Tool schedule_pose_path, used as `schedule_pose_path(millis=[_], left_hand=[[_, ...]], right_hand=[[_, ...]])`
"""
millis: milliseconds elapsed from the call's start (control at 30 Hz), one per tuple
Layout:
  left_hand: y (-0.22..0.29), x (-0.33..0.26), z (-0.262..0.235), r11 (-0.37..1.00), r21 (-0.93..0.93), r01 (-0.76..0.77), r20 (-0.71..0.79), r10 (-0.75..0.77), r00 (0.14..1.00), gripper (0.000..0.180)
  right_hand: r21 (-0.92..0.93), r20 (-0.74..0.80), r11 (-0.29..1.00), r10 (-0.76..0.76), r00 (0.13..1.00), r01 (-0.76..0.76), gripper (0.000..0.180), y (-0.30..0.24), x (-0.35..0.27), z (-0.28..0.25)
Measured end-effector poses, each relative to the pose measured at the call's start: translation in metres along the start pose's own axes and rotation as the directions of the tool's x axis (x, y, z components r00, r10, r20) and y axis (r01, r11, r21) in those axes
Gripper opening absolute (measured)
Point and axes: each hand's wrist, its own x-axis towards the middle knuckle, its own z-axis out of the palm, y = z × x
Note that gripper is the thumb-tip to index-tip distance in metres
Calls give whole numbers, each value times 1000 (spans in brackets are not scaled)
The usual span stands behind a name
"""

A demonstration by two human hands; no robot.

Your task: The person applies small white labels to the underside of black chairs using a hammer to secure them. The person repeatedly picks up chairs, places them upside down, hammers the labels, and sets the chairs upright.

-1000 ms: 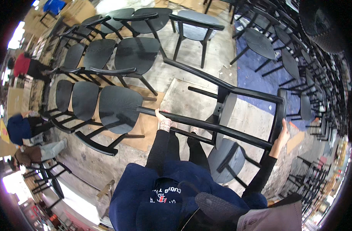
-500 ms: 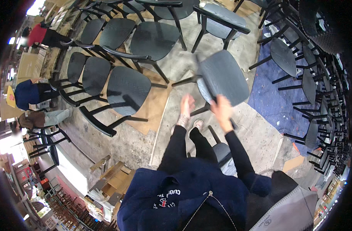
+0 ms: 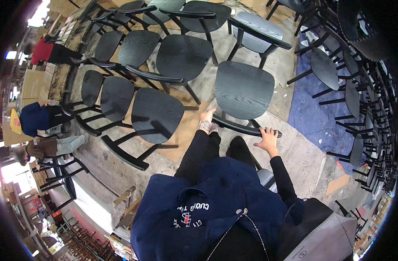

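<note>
A black wooden chair [image 3: 244, 89] stands right in front of me, its seat away from me and its curved backrest rail [image 3: 240, 127] near my body. At the rail's left end is my left hand [image 3: 207, 117], its fingers closed around the end. My right hand [image 3: 268, 142] grips the right end from above, with the fingers over the rail and the thumb on the near side. The chair's legs are mostly hidden under its seat.
Rows of black chairs [image 3: 157, 115] fill the left and far side; another chair [image 3: 259, 32] stands just beyond mine. More chairs [image 3: 325, 67] crowd the right, along a blue floor sheet [image 3: 309, 111]. Several people [image 3: 36, 117] are at the far left. Cardboard [image 3: 168, 152] lies on the concrete.
The chair has turned so its backrest rail lies crosswise in front of me. My left hand, free before, now holds the rail's left end; my right hand has shifted to the right end.
</note>
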Motion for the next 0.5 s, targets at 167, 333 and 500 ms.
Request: schedule_pose_path(millis=[167, 333, 500], left_hand=[[11, -7, 27, 992, 116, -55, -319, 90, 943, 47], [58, 9, 0, 982, 59, -177, -398, 186, 899, 51], [99, 29, -17, 999, 27, -24, -392, 33, 919, 48]], right_hand=[[50, 260, 996, 56, 964, -72, 36, 9, 26, 41], [92, 246, 992, 65, 967, -90, 36, -24, 59, 36], [134, 299, 988, 29, 954, -72, 38, -42, 94, 24]])
